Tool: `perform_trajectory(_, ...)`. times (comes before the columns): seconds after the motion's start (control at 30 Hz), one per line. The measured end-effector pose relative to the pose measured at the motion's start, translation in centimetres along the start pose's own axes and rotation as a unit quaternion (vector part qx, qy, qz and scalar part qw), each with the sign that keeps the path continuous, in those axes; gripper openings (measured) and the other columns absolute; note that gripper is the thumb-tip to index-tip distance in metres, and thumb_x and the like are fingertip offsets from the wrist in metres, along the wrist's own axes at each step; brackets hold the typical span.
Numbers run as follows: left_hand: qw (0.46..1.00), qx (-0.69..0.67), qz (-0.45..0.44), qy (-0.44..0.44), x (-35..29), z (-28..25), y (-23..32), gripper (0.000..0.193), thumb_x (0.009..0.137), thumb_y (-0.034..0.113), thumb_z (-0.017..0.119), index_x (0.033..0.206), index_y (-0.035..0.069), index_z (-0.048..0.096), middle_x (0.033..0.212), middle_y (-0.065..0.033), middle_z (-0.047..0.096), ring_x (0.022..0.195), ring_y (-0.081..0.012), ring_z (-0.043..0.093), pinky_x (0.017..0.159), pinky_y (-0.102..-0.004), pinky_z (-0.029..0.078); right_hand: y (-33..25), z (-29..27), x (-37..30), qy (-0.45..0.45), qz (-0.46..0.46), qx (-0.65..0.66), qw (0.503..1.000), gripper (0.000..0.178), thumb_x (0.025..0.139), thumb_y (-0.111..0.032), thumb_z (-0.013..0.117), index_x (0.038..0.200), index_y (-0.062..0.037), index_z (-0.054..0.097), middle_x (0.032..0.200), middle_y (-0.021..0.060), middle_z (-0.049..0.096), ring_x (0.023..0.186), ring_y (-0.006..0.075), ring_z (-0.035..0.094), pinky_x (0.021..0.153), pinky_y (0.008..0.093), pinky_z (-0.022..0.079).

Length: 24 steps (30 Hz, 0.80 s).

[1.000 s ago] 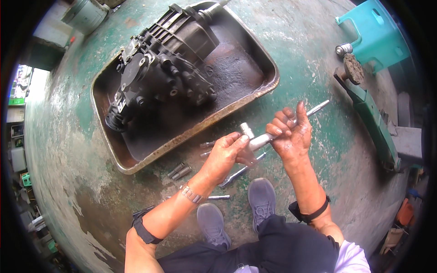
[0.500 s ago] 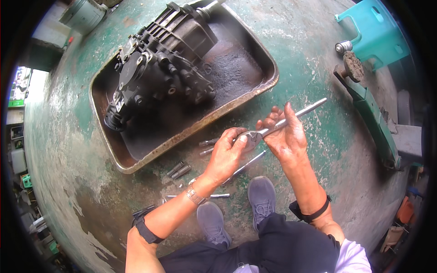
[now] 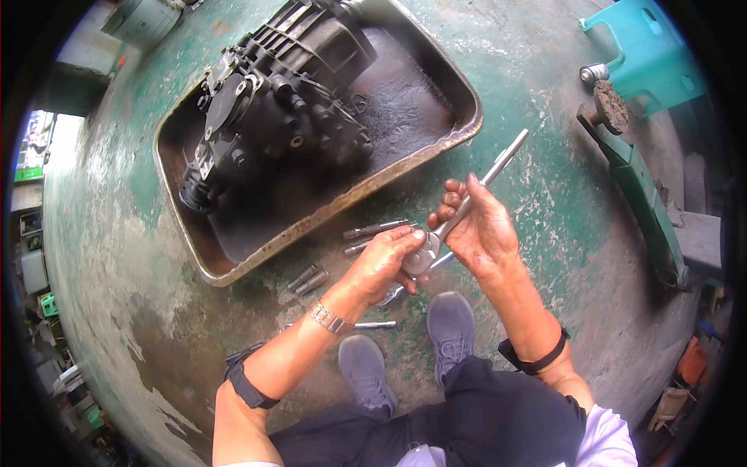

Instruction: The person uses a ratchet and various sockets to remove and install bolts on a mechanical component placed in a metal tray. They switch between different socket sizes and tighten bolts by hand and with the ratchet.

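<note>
A chrome ratchet wrench [image 3: 506,158] is held between my two hands above the floor. My left hand [image 3: 379,263] pinches its round head. The fingers of my right hand [image 3: 488,233] curl round the handle, whose end points up and to the right. Beneath my hands lies another ratchet [image 3: 392,296], partly hidden. Extension bars [image 3: 375,229] lie just beyond my left hand, and two long sockets [image 3: 308,279] lie left of it. A metal bar [image 3: 378,324] rests near my left shoe.
Ahead, a large rimmed metal tray [image 3: 346,199] holds a dark gearbox [image 3: 268,117] and oily residue. To the right stand a green floor jack [image 3: 640,187] and a turquoise stool [image 3: 652,48]. A metal bucket [image 3: 144,29] is at the far left.
The ratchet has swung steeper, its handle end moving up and left. Its head has come slightly down toward me, with both hands still on it.
</note>
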<state>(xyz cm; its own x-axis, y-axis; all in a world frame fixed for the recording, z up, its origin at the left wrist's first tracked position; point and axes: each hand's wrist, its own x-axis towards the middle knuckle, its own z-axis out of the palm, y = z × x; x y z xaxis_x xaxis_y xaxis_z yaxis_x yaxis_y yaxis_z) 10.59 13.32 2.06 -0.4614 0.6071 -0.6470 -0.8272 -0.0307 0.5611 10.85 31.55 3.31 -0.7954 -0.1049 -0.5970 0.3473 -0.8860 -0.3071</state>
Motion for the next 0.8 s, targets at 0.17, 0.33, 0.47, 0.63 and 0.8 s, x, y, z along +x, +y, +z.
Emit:
perform_trajectory(0.17, 0.997, -0.051, -0.030, -0.039, -0.3, 0.3, -0.4, 0.032, 0.099, 0.034, 0.053, 0.106, 0.003, 0.055, 0.081, -0.0091, 0.065, 0.064, -0.0188, 0.067, 0.047, -0.0270, 0.053, 0.0, 0.1, -0.4, -0.015, 0.000, -0.031, 0.999, 0.036, 0.103, -0.035, 0.046, 0.106, -0.0008, 0.055, 0.073, 0.0003, 0.051, 0.066, 0.0149, 0.051, 0.079, 0.0395, 0.047)
perform_trajectory(0.33, 0.996, -0.069, -0.013, -0.060, -0.6, 0.2, -1.1, 0.031, 0.098, 0.033, 0.055, 0.107, 0.003, 0.055, 0.084, -0.0093, 0.067, 0.066, -0.0189, 0.068, 0.050, -0.0275, 0.054, 0.3, 0.3, -0.9, -0.025, 0.007, -0.051, 0.998, 0.038, 0.104, -0.035, 0.044, 0.108, 0.0001, 0.055, 0.072, 0.0000, 0.049, 0.065, 0.0139, 0.049, 0.077, 0.0388, 0.048)
perform_trajectory(0.47, 0.996, -0.069, -0.002, -0.057, -0.8, 0.0, -1.2, 0.031, 0.097, 0.032, 0.057, 0.108, 0.004, 0.056, 0.085, -0.0084, 0.067, 0.068, -0.0178, 0.068, 0.052, -0.0268, 0.054, 0.4, 0.4, -1.0, -0.038, 0.021, -0.069, 0.997, 0.039, 0.104, -0.035, 0.044, 0.110, 0.0012, 0.055, 0.074, 0.0002, 0.051, 0.066, 0.0137, 0.050, 0.078, 0.0390, 0.048)
perform_trajectory(0.63, 0.996, -0.067, 0.010, -0.057, -1.0, 0.2, -0.9, 0.029, 0.095, 0.031, 0.060, 0.106, 0.004, 0.059, 0.085, -0.0063, 0.067, 0.071, -0.0155, 0.068, 0.055, -0.0263, 0.055, 0.3, 0.7, -1.2, -0.062, 0.019, -0.089, 0.994, 0.040, 0.103, -0.035, 0.045, 0.112, 0.0024, 0.055, 0.077, 0.0003, 0.053, 0.067, 0.0137, 0.050, 0.080, 0.0386, 0.048)
perform_trajectory(0.8, 0.998, -0.040, 0.016, -0.045, -1.2, 1.3, -0.8, 0.031, 0.092, 0.030, 0.065, 0.109, 0.005, 0.060, 0.084, -0.0020, 0.064, 0.071, -0.0123, 0.065, 0.059, -0.0268, 0.054, 0.7, 1.0, -1.5, -0.060, -0.007, -0.136, 0.989, 0.040, 0.101, -0.035, 0.050, 0.112, 0.0026, 0.057, 0.079, 0.0014, 0.055, 0.069, 0.0124, 0.051, 0.075, 0.0321, 0.047)
